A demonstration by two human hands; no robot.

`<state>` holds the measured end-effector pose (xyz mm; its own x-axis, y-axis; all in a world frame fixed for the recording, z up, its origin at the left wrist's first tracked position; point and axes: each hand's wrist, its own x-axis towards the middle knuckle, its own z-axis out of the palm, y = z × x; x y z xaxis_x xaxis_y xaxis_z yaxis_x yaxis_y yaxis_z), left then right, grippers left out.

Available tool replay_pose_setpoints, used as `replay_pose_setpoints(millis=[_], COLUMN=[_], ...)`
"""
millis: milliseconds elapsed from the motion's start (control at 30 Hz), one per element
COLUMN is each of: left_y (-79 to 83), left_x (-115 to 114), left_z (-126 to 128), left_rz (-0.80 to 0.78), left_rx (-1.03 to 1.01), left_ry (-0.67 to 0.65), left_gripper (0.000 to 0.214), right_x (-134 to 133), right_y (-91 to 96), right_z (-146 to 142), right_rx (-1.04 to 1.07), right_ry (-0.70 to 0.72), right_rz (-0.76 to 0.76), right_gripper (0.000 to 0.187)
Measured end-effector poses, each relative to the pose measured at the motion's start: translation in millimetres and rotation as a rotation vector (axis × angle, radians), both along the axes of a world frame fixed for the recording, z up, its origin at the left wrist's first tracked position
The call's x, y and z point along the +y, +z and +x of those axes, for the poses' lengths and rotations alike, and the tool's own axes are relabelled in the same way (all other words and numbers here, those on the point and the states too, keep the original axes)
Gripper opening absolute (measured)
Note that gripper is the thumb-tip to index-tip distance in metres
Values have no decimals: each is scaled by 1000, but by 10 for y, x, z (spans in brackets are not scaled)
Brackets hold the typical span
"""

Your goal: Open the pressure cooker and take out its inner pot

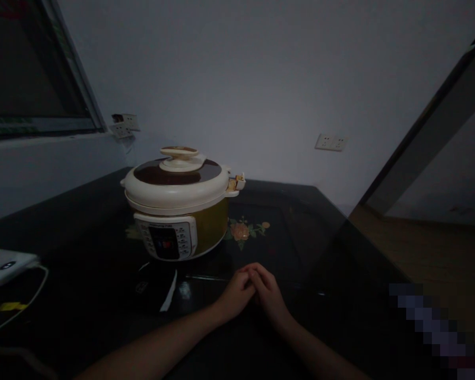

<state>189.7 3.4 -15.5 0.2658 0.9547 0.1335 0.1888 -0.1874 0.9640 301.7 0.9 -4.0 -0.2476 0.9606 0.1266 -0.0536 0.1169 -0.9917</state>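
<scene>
My left hand [234,296] and my right hand [268,295] rest together on the dark tabletop [296,227], near its front. Their fingers are folded and meet at the tips, and no object shows between them. Behind them, a little to the left, stands an electric pressure cooker [178,197] with a cream lid, a round knob on top and a green body. Its control panel [167,238] faces towards me. A dark flat thing with a pale strip [169,293] lies in front of the cooker, too dim to name.
At the left edge lies a white device [10,265] with a cable [41,285] and a yellow tag [12,306]. A printed flower [239,231] decorates the tabletop. Wall sockets [331,142] sit on the back wall. A window [31,68] is at upper left; a pixelated patch covers the lower right.
</scene>
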Motion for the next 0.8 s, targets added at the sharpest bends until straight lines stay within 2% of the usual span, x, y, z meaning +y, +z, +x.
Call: replay_pose_setpoints(millis=[800], left_y=[-55], left_x=[8], left_z=[-15], left_rz=[15], left_rx=[-3], left_ry=[-15], left_gripper=[21], right_x=[14], right_y=[-42], right_z=[5], right_rx=[1], right_ry=[3], right_rz=[5], right_gripper=[25])
